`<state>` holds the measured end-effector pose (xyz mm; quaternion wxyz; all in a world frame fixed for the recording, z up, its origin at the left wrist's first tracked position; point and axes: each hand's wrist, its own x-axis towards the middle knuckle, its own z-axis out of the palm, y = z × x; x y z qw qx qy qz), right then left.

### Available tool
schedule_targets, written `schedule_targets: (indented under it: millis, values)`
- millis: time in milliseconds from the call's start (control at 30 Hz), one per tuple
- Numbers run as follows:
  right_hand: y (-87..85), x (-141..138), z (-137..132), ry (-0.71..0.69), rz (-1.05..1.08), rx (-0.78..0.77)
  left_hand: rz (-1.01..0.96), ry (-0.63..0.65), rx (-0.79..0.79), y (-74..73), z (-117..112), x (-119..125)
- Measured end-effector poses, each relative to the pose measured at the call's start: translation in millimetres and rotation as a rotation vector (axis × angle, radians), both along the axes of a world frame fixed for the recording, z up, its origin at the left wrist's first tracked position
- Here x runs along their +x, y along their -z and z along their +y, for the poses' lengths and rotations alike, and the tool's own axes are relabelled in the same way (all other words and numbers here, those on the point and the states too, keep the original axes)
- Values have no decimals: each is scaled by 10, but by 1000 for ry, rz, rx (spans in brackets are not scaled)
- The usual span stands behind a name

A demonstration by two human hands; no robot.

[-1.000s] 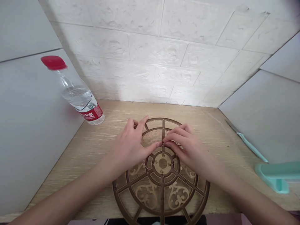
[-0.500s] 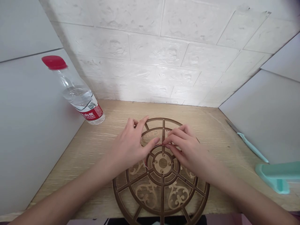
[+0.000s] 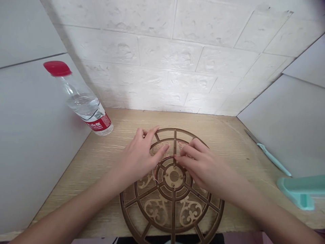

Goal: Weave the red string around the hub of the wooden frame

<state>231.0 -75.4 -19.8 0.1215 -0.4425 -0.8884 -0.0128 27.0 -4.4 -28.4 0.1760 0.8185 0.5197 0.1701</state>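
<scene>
Left hand arches over the upper left of a round brown openwork frame, its fingers curled and spread, with the fingertips near the frame's upper rim and inner ring. The right hand lies across the upper right of the frame, its fingers stretched toward the middle. A thin reddish wire curves along the inner ring between the two hands, and the right fingertips meet it near the central spoke. The fingers look narrowly closed around that wire, but how firmly either hand grips it is hidden, and I cannot tell whether the left hand holds it at all.

The frame lies flat at the front middle of the worktop, its near rim reaching the front edge. It has straight spokes, a round central hub with small holes, and pale scrollwork panels. A clear water bottle with a red cap and red label stands near the back left corner, beside the left wall panel. Along the right wall panel lies a knife with a mint-green handle, and a mint-green plastic holder sits at the right edge of the worktop. White brick-textured panelling lines the back.
</scene>
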Motion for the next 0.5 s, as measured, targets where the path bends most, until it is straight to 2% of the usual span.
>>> schedule_targets:
  millis: [100,233,500]
  values:
    - [-16,77,66,46,144,-113,21,-36,31,8,0,-16]
    - [-14,171,146,110,288,-105,75,-95,70,26,29,-35]
    - [-5,204,155,169,252,-73,180,-186,150,67,116,-30]
